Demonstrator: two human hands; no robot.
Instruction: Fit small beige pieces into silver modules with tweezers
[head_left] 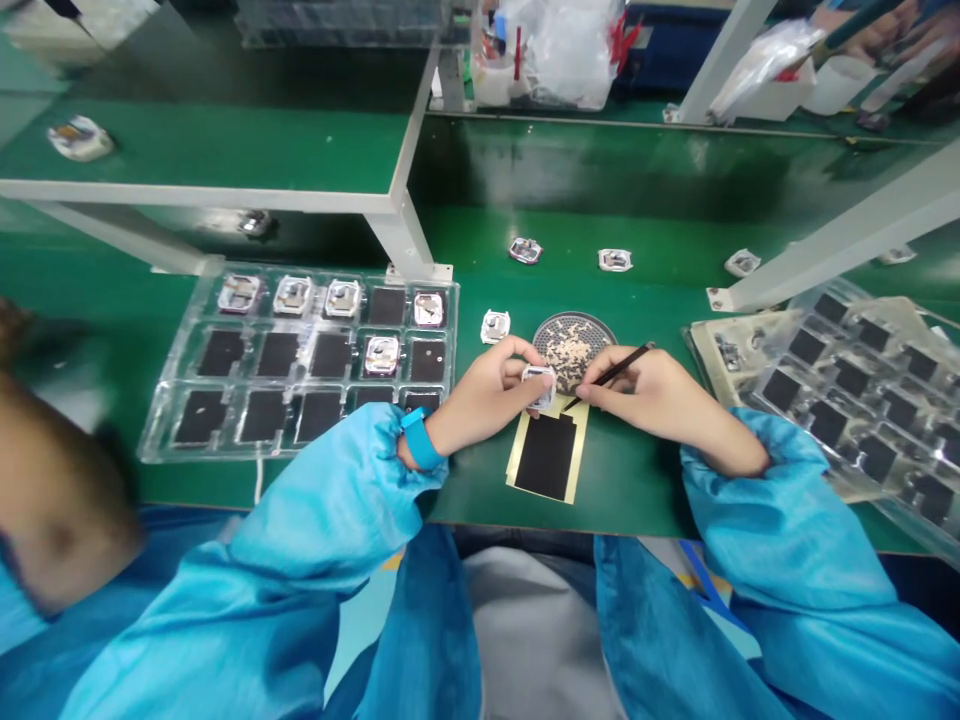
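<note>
Between the fingers of my left hand (491, 388) is a small silvery watch case (538, 386), held above the work surface. My right hand (641, 390) grips dark tweezers (619, 364) like a pen, their tip pointing down and left beside the watch case. Beneath both hands lies a yellow backing sheet (579, 440) with a large black rectangle (546, 457) on it. Just behind my hands sits a round dark dish (546, 325) holding many tiny beige and dark pieces (574, 343). Another watch case (495, 326) rests on the green bench left of the dish.
A clear compartment tray (169, 395) with several watch cases stands at left, under a shelf (300, 150) on white legs. More clear trays (840, 400) are stacked at right. Several watch cases, one here (615, 260), lie farther back. Another person's arm (60, 490) is at far left.
</note>
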